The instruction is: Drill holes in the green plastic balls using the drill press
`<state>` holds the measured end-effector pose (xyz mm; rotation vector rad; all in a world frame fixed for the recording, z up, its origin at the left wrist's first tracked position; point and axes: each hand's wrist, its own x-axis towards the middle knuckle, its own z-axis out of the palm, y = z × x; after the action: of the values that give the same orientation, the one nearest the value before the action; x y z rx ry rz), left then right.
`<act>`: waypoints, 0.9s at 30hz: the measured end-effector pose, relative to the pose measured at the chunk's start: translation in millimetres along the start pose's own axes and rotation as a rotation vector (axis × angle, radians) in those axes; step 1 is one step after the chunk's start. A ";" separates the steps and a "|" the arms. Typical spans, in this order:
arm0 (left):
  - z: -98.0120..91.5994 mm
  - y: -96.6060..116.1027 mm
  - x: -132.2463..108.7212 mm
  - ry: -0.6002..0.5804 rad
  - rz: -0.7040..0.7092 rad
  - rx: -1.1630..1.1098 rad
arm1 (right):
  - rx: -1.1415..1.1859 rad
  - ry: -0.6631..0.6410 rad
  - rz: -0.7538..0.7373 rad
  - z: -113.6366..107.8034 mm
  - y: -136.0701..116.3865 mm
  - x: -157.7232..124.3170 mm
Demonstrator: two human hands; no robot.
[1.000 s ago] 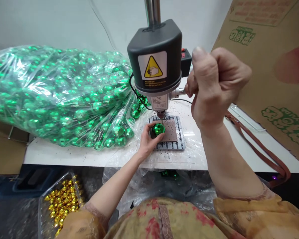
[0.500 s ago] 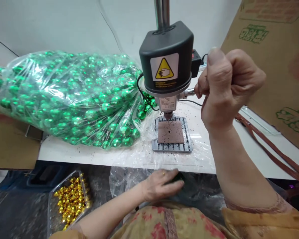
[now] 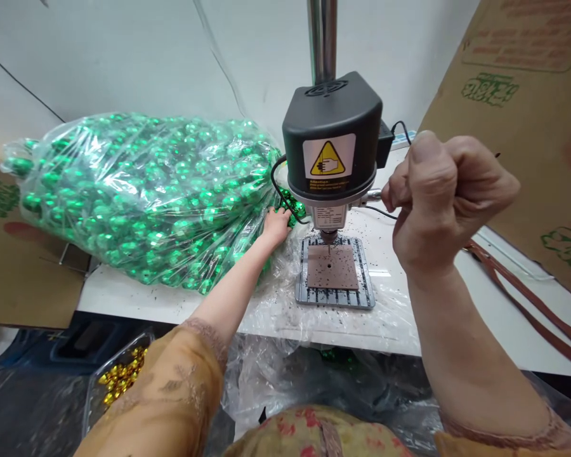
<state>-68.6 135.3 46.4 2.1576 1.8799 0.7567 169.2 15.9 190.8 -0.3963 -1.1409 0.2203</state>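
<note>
My right hand (image 3: 445, 197) is closed in a fist around the feed lever (image 3: 374, 195) of a small black drill press (image 3: 332, 139). My left hand (image 3: 276, 225) reaches to the mouth of a clear plastic bag (image 3: 143, 197) full of shiny green faceted balls. Its fingers are apart, touching the loose green balls (image 3: 292, 206) behind the drill's left side; the fingertips are partly hidden. Below the drill bit, a brown square plate (image 3: 335, 273) with a dark hole lies on the slotted metal base (image 3: 304, 295). No ball sits on the plate.
Dark shavings litter the white table (image 3: 385, 330). Clear plastic sheeting (image 3: 257, 368) hangs at its front edge, with green balls (image 3: 337, 358) below. A clear bin (image 3: 88, 403) of gold balls (image 3: 124, 377) stands lower left. Cardboard (image 3: 518, 158) and a brown strap (image 3: 518, 292) are at right.
My left hand has moved from the lap area, below the table edge, up and forward to the green balls at the bag's mouth. My right hand stays on the lever. The view has shifted slightly.
</note>
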 end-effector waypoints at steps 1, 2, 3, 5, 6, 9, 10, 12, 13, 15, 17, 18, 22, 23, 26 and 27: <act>1.9 0.1 1.2 -0.002 -0.005 -0.003 | 0.008 0.006 -0.002 0.3 0.2 0.0; 2.9 0.2 0.7 0.006 -0.007 -0.008 | 0.020 0.013 -0.012 0.5 0.4 0.0; 2.6 0.0 -1.5 0.028 -0.007 -0.028 | 0.030 0.018 -0.026 0.7 0.4 0.1; -1.7 -0.7 -10.9 0.120 0.004 -0.121 | 0.031 0.012 -0.037 0.9 0.0 0.1; -5.7 -0.9 -18.0 0.181 0.013 -0.187 | 0.024 0.005 -0.030 0.9 -0.5 0.0; -21.0 2.2 -47.8 0.270 0.016 -0.432 | 0.016 -0.005 -0.010 0.6 -2.4 -0.6; -26.1 4.9 -59.4 0.246 -0.003 -0.540 | 0.021 0.001 -0.014 0.5 -2.7 -0.9; -34.2 12.8 -82.3 0.149 -0.075 -0.803 | 0.028 0.011 -0.020 0.3 -2.5 -1.5; -36.8 17.7 -92.5 0.097 -0.119 -0.938 | 0.027 0.016 -0.019 0.2 -2.1 -1.8; -38.6 27.8 -108.7 0.018 -0.192 -1.161 | 0.025 0.022 -0.012 0.0 -1.0 -2.2; -36.1 36.7 -118.2 -0.020 -0.242 -1.304 | 0.022 0.025 -0.003 -0.2 -0.3 -2.3; -33.7 40.1 -120.8 -0.024 -0.261 -1.344 | 0.019 0.024 0.002 -0.3 -0.1 -2.3; -20.2 47.4 -121.8 -0.024 -0.336 -1.366 | -0.017 0.017 0.019 -0.4 -0.9 -2.4; -16.6 48.1 -120.9 -0.032 -0.349 -1.357 | -0.030 0.016 0.022 -0.4 -1.3 -2.6; -5.7 49.1 -117.4 -0.057 -0.373 -1.299 | -0.064 0.004 0.036 -1.1 -1.8 -3.4; -1.8 49.5 -116.2 -0.060 -0.372 -1.272 | -0.076 -0.004 0.040 -1.6 -1.6 -3.7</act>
<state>-34.4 13.8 40.8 0.9802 1.1090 1.2680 169.0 12.8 187.8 -0.4859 -1.1482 0.2132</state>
